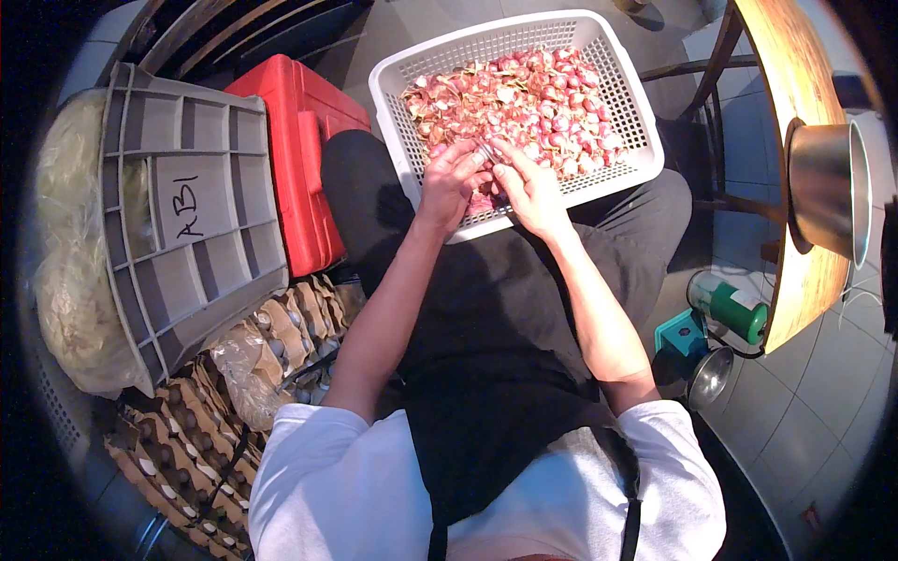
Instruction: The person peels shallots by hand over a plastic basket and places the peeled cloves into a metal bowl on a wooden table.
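A light grey, perforated plastic basket (645, 122) rests across my lap, holding many small shallots (561, 98) and loose, dry brown skins (440, 93). Over its near side, my left hand (451, 187) and my right hand (533, 194) meet at the fingertips. My left fingers are closed around a small pinkish shallot, partly covered by the fingers. With thumb and forefinger, my right hand pinches something thin and small at the same spot; its kind cannot be made out. Reddish shallots show just beneath both hands.
On the left stand a grey crate (192, 210) marked "ABI", a red plastic box (313, 168) and stacked egg trays (178, 458). To the right, a metal pot (823, 192) sits on a wooden table (795, 75). Below it are a green container (734, 309) and a teal scale (681, 335).
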### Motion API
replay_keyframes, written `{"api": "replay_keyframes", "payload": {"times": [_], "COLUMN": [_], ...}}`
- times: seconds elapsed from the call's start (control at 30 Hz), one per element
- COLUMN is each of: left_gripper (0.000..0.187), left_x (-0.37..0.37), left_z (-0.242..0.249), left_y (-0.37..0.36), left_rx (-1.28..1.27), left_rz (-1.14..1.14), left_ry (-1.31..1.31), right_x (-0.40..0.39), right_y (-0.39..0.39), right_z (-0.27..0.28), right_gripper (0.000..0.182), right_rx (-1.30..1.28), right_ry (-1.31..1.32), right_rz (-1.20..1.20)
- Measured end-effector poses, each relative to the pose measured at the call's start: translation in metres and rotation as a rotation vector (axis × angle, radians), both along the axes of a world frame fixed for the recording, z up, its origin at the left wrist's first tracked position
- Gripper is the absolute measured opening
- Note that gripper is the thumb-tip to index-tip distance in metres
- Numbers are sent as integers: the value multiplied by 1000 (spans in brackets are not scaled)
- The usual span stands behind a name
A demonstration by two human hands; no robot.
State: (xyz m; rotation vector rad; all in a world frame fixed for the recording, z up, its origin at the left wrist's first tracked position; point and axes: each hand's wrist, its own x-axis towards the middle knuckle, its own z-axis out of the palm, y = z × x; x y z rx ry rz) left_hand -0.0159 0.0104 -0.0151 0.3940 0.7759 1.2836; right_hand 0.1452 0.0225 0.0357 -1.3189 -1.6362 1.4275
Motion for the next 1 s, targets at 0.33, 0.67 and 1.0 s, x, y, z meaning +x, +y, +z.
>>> {"api": "replay_keyframes", "payload": {"times": [0.33,0.67,1.0], "left_gripper": [30,25,25], "left_x": [1,-2,0], "left_z": [11,-2,0], "left_y": [-1,0,1], "left_rx": [-5,10,17], "left_rz": [-14,-75,-23], "left_ry": [66,-73,58], "right_x": [-4,-2,-3], "right_y": [0,4,0], "right_z": [-6,-9,-6], "right_gripper": [34,36,43], "right_rx": [86,-66,118], "right_ry": [53,81,17], "right_rz": [-81,-145,-14]}}
